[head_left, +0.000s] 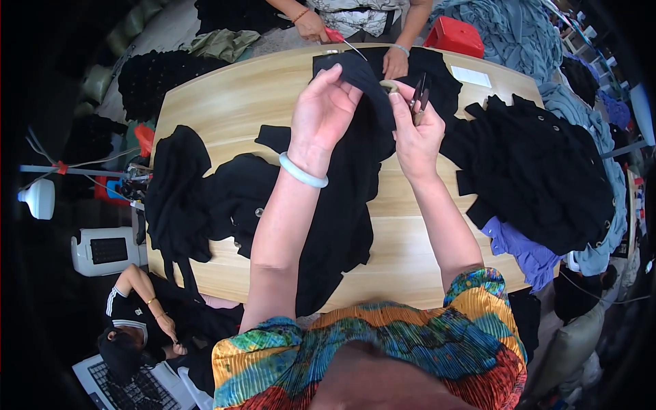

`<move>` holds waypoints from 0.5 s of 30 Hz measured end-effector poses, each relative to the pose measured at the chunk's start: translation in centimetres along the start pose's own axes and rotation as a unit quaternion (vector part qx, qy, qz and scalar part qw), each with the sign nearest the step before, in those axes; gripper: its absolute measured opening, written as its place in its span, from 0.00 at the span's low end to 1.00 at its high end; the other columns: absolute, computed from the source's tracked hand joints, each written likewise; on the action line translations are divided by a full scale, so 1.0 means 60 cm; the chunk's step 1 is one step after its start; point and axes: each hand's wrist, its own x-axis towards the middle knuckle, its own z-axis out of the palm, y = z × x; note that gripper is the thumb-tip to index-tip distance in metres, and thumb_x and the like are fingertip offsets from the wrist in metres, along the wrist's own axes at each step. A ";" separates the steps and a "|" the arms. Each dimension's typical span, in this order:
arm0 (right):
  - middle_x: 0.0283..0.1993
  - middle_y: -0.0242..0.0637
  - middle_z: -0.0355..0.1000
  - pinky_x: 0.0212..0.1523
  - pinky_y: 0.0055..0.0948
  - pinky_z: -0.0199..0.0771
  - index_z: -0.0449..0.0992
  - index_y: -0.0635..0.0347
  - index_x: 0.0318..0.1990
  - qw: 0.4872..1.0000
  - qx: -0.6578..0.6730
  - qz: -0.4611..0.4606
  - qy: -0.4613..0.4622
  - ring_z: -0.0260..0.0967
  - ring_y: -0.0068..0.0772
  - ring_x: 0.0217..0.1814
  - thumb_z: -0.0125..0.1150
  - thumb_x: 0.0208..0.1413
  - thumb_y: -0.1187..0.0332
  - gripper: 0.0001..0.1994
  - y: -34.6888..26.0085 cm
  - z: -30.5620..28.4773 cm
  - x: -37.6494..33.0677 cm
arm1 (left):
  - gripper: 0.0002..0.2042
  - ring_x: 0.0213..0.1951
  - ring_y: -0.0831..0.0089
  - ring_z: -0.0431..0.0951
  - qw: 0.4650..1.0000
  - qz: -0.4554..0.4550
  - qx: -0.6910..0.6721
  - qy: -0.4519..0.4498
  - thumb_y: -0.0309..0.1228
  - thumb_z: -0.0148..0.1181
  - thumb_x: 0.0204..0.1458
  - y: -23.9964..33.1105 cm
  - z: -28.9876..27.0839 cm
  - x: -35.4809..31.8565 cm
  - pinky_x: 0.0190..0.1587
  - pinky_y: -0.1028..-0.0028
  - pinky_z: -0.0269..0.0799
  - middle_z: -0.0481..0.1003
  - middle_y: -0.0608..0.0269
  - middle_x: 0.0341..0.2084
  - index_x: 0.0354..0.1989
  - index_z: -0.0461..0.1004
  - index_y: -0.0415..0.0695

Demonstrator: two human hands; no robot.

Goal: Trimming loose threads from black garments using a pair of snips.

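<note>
Over the far part of the table (410, 225), I hold up a black garment (342, 184) whose length hangs down toward me. My left hand (324, 113), palm turned up, is closed on its raised edge, with some fingers hidden by the cloth. My right hand (418, 133) grips small dark thread snips (420, 96) beside the same cloth. A greenish ring-like thing (389, 86) shows at its fingertips; I cannot tell whether it is worn or held. Across from me, a co-worker's hand (311, 27) holds a red-handled tool (335, 35) with a thin metal shaft; their other hand (395, 63) rests on black cloth.
Black garments lie at the table's left (178, 184) and right (547, 171), some with round metal buttons. A purple garment (523, 249) hangs over the right edge. Beyond stand a red stool (454, 35) and a grey-blue cloth heap (506, 34). Another person (130, 318) sits lower left.
</note>
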 end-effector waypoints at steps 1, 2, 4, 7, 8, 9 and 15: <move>0.32 0.30 0.69 0.32 0.13 0.62 0.71 0.66 0.38 1.000 -0.001 0.000 0.000 0.61 0.12 0.32 0.52 0.49 0.74 0.09 -0.001 -0.002 0.000 | 0.04 0.40 0.68 0.68 1.000 0.002 0.005 -0.005 0.20 0.48 0.45 -0.002 -0.002 0.001 0.48 0.69 0.62 0.69 0.58 0.32 0.31 0.63 0.38; 0.31 0.29 0.68 0.32 0.12 0.61 0.70 0.65 0.39 1.000 0.002 -0.004 -0.003 0.61 0.11 0.31 0.52 0.49 0.75 0.09 0.000 -0.003 0.000 | 0.04 0.40 0.68 0.68 1.000 0.004 0.012 -0.008 0.19 0.48 0.45 -0.003 -0.004 0.002 0.48 0.69 0.62 0.69 0.58 0.32 0.30 0.63 0.40; 0.31 0.28 0.68 0.31 0.11 0.60 0.69 0.65 0.41 1.000 0.005 -0.006 -0.005 0.60 0.11 0.31 0.51 0.49 0.76 0.10 0.003 -0.006 0.001 | 0.04 0.40 0.68 0.68 1.000 0.012 0.019 -0.022 0.19 0.48 0.45 -0.006 -0.006 0.002 0.49 0.69 0.62 0.68 0.59 0.32 0.29 0.63 0.40; 0.31 0.27 0.66 0.30 0.10 0.59 0.68 0.64 0.42 1.000 0.013 0.008 -0.014 0.58 0.10 0.29 0.50 0.48 0.78 0.12 0.004 -0.014 0.002 | 0.05 0.41 0.68 0.67 0.999 0.021 0.027 -0.042 0.18 0.48 0.44 -0.011 -0.009 0.007 0.49 0.69 0.62 0.68 0.59 0.33 0.30 0.63 0.41; 0.31 0.26 0.65 0.30 0.10 0.59 0.68 0.64 0.42 1.000 -0.009 -0.007 -0.020 0.57 0.09 0.29 0.50 0.47 0.79 0.12 0.004 -0.013 0.003 | 0.06 0.41 0.68 0.67 0.998 0.028 0.034 -0.046 0.18 0.47 0.44 -0.010 -0.010 0.008 0.49 0.69 0.61 0.68 0.59 0.33 0.31 0.63 0.41; 0.30 0.26 0.65 0.29 0.09 0.59 0.68 0.64 0.42 0.999 -0.031 -0.023 -0.026 0.56 0.09 0.28 0.51 0.46 0.79 0.13 0.004 -0.012 0.004 | 0.06 0.41 0.68 0.67 0.998 0.027 0.035 -0.045 0.18 0.47 0.44 -0.010 -0.010 0.008 0.49 0.69 0.61 0.68 0.59 0.33 0.31 0.63 0.41; 0.32 0.29 0.66 0.31 0.11 0.60 0.70 0.66 0.38 0.998 -0.055 -0.025 -0.024 0.59 0.11 0.31 0.52 0.44 0.80 0.11 0.002 -0.020 0.010 | 0.10 0.41 0.69 0.67 0.997 0.012 0.048 -0.055 0.17 0.45 0.43 -0.016 -0.012 0.018 0.49 0.70 0.61 0.67 0.60 0.35 0.36 0.62 0.40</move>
